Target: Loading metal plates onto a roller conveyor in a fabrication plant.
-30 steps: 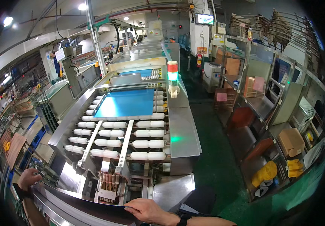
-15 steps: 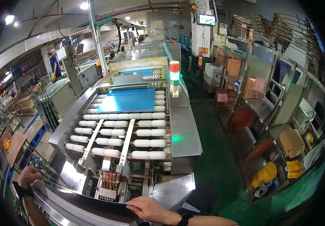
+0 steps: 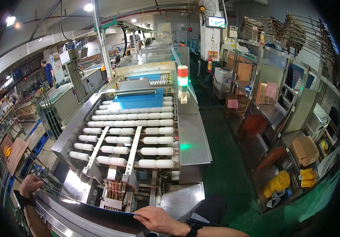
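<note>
Your right hand is at the lower middle of the view, thumb and fingers pinched narrow on the right part of the upper edge of a dark panel. Your left hand is at the panel's left end, fingers curled inward; you cannot tell from this angle whether they grip the edge. Panel position: directly in front of you, between both hands, at the near end of the roller conveyor, with a thin blue line showing along its edge by your right fingertips. Each of your wrists carries a dark band. Beyond the panel, white rollers run in rows, with two pale rails crossing the nearer ones. A blue sheet lies flat on the farther rollers, its far side reaching a metal crossbar. On the machine's right side, a signal lamp shows green lit below a red cap. To your right, a metal rack holds a cardboard box and yellow gloves. Far left, a person in blue stands beyond a tank.
</note>
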